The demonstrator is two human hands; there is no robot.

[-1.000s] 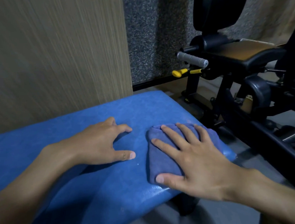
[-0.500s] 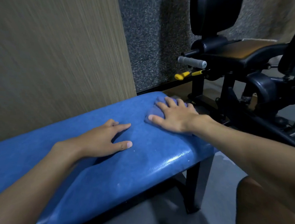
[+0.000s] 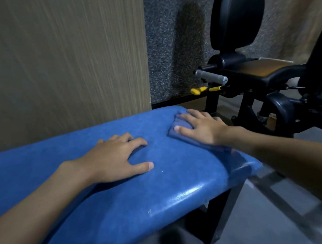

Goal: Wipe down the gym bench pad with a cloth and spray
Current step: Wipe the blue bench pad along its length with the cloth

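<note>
In the head view the blue bench pad (image 3: 177, 185) lies with its long axis across the scene. It is cut off by the frame at the left, and its rounded end points right. A folded blue cloth (image 3: 184, 123) lies on the pad's far right corner. The right hand (image 3: 204, 128) presses down on it with straight, spread fingers that point far and left, nothing curled round it. The hand hides most of the cloth, so only its left edge and far corner show. Its near part under the wrist is smeared, and its long axis cannot be told. The left hand (image 3: 112, 159) rests flat on the bare pad left of the cloth and apart from it, fingers relaxed and pointing right, holding nothing. One black bench leg (image 3: 221, 217) shows under the right end. Far right stands a black gym machine (image 3: 246, 77) with a grey handle (image 3: 210, 77) and a yellow lever (image 3: 196, 90), its right side cut off. A wood-grain panel (image 3: 67, 61) fills the far left.
</note>
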